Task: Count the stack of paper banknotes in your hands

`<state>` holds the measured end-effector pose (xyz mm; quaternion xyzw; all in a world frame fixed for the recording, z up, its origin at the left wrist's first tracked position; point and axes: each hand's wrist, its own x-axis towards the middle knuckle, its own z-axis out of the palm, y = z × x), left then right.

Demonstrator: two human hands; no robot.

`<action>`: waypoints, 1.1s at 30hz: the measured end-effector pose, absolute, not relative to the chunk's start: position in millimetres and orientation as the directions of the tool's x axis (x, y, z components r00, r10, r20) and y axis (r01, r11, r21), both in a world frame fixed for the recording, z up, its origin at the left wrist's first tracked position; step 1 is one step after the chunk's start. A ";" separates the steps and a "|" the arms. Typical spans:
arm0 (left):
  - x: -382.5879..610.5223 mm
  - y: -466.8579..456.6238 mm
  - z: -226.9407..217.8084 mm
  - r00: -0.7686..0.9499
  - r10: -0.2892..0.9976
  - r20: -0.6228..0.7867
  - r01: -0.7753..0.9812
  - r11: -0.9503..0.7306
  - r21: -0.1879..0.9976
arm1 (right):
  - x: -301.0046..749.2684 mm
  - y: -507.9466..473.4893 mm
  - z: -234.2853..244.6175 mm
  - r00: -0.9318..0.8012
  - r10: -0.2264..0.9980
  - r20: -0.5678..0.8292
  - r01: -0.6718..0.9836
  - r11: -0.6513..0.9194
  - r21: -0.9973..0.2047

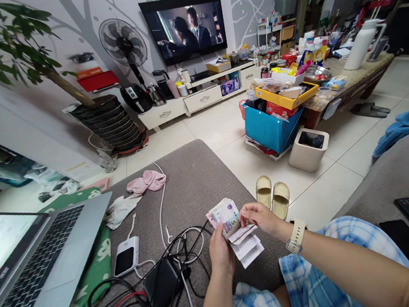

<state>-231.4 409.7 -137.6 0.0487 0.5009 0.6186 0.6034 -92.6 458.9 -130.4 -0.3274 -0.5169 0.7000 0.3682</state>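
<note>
My left hand (221,252) is closed round a fanned stack of banknotes (227,216), with its thumb across them. A large "5" shows on one of the upper notes. My right hand (259,216) pinches at the notes' right edge, its thumb and fingertips together. Folded white paper slips (249,249) stick out below the notes, under my right fingers. A watch with a cream strap (297,235) sits on my right wrist. Both hands are above the grey sofa seat (200,183).
A tangle of black cables and an adapter (162,282) lies left of my hands, beside a white device with a dark screen (126,256). Further left stands an open laptop (55,269). Yellow slippers (279,200) and a bin (308,151) are on the floor.
</note>
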 end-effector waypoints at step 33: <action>-230.9 407.7 -141.4 -0.288 0.803 -0.522 -0.648 0.238 0.724 | -94.6 461.6 -147.8 -0.357 0.920 -0.162 -0.128 -0.220 -0.967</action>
